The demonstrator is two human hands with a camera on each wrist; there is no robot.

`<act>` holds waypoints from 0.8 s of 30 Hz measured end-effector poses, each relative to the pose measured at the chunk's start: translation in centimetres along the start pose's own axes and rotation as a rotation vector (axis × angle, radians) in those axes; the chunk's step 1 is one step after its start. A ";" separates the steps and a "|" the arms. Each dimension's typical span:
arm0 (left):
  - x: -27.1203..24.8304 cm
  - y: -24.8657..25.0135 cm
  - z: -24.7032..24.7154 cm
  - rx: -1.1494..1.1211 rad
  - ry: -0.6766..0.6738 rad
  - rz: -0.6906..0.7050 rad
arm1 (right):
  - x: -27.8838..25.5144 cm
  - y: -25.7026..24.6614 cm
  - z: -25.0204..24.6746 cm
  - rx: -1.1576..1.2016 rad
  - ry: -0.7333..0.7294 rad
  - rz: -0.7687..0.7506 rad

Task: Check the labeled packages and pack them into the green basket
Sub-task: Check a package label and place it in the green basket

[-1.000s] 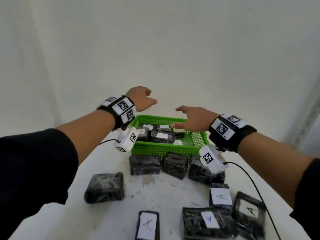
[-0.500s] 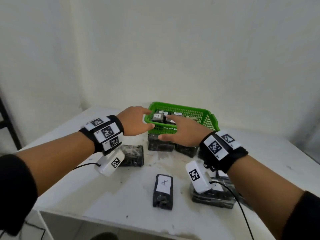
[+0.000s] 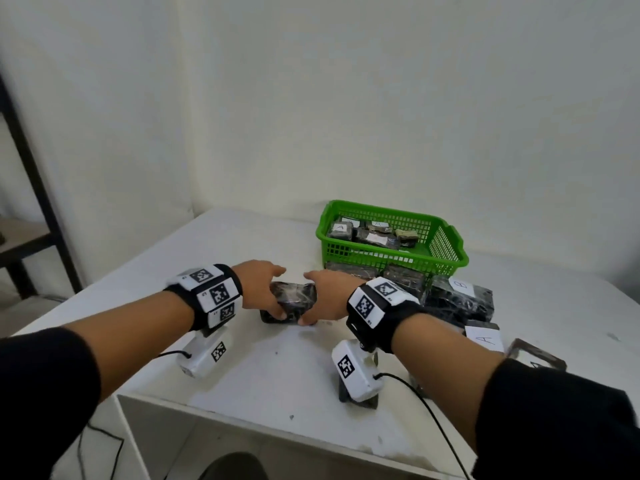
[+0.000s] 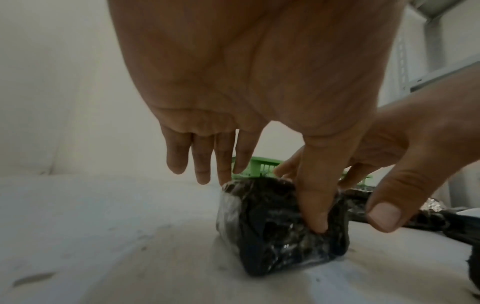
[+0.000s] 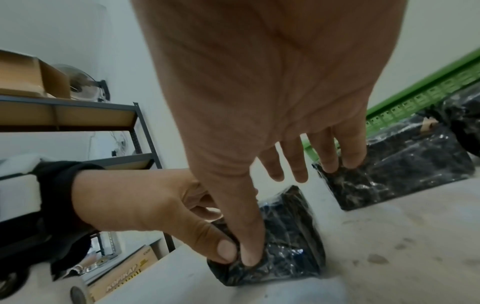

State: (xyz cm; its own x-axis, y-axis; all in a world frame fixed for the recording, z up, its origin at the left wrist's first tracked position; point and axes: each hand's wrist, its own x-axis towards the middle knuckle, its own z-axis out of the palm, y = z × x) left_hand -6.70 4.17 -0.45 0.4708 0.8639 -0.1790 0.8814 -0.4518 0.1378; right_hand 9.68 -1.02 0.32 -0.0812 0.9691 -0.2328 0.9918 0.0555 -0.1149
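A black plastic-wrapped package (image 3: 294, 299) sits on the white table, with no label showing on it. My left hand (image 3: 261, 289) holds its left end and my right hand (image 3: 327, 299) its right end. In the left wrist view the left thumb (image 4: 314, 205) presses the near face of the package (image 4: 272, 236) while the fingers reach over its far edge. In the right wrist view both thumbs pinch the near corner of the package (image 5: 285, 236). The green basket (image 3: 391, 263) stands behind it, holding several packages (image 3: 341, 230), some labeled A.
More black packages (image 3: 403, 278) lie in front of the basket. One labeled B (image 3: 460, 289) and one labeled A (image 3: 485, 337) lie to the right, under my right forearm. The table's front edge (image 3: 277, 427) is close. A metal shelf (image 5: 78, 115) stands to the left.
Both hands pulled back from the basket toward me, came down and took hold of the black package on the table. My head has pulled back, so more of the table shows.
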 end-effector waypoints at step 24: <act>-1.0 7.3 0.1 -1.068 0.247 0.312 | -7.5 9.5 0.7 1.002 0.497 -0.014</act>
State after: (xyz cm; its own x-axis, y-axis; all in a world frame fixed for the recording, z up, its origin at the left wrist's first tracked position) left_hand -0.70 -0.03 0.66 0.5395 0.8205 0.1890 0.1882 -0.3363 0.9228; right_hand 19.65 -7.94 0.27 0.1785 0.9707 0.1611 0.4458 0.0661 -0.8927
